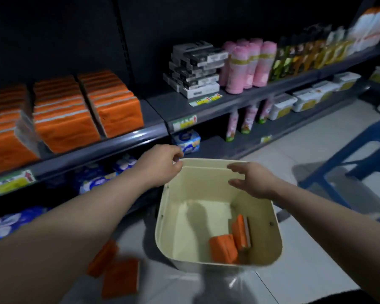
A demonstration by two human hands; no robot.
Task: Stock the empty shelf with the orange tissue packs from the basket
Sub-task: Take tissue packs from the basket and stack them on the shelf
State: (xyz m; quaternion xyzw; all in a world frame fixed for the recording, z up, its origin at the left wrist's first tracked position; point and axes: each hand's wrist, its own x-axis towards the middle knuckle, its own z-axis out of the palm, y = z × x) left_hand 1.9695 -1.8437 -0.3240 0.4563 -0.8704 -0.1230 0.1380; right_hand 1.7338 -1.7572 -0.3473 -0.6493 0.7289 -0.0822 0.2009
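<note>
Basket: the cream basket [270, 238] is sitting on the pale floor [312, 150] at the 6 o'clock part of the view, mouth up.
Left hand: the left hand [160, 165] is curling its fingers over the basket's far rim at the rim's 11 o'clock corner, pinching the edge.
Right hand: the right hand [253, 179] is hovering with fingers loosely spread at the rim's 1 o'clock side; contact with the rim cannot be told.
Packs in basket: two orange tissue packs [223, 249] are lying at the basket's 5 o'clock corner, one leaning on the wall.
Packs on floor: two blurred orange packs [119, 277] are lying at 8 o'clock from the basket.
Shelf: the grey shelf [127, 140] at 10 o'clock is carrying three rows of orange packs [64, 119].
Neighbours: pink rolls [248, 64] are standing at 1 o'clock; a blue stool [360, 150] is at 3 o'clock.
</note>
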